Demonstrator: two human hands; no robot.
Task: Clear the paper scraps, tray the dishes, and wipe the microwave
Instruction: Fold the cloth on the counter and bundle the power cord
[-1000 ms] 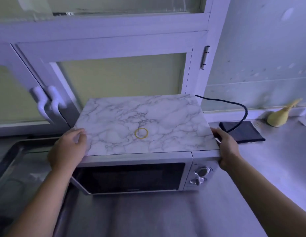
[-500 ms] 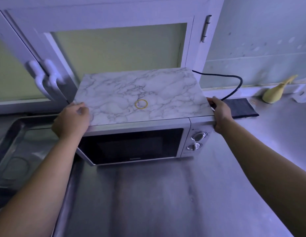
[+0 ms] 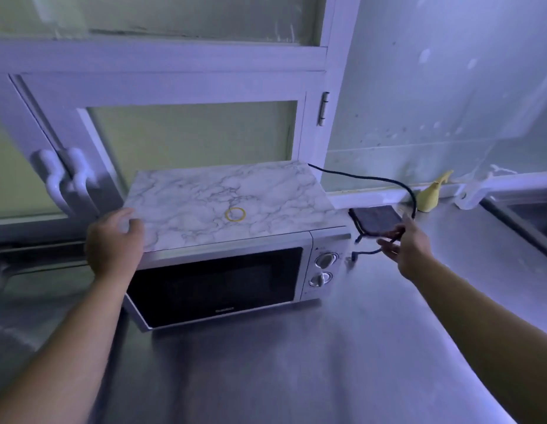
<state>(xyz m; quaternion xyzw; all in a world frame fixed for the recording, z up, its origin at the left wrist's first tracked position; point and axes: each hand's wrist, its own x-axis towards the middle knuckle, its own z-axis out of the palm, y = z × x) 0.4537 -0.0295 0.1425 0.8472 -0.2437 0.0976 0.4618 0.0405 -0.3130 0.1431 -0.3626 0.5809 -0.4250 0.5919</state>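
— Steel first: a bare stretch of counter nearest, with both forearms reaching out over it.
— And the microwave?
— Standing on that counter, left of middle, dark door to the front, two dials down its right side. Above, a marble-patterned top with a yellow rubber band lying flat near the middle.
— And the left hand?
— At the front-left corner of that top, fingers bent over the edge, thumb up on the marble pattern. Blurred, so gripping or merely touching: cannot tell.
— And the right hand?
— Off the microwave, out to its right, above the counter. Fingers straight and spread apart, closed on nothing. Just past the fingertips, a dark cloth lying flat, and a black cord looping from the microwave's back corner down beside it.
— Farther back?
— A yellow pointed thing against the wall ledge, right of the cloth. Over on the left, a sink beside the microwave. Behind everything, pale doors with frosted panes, two white handles side by side, a metal hinge on the right frame.
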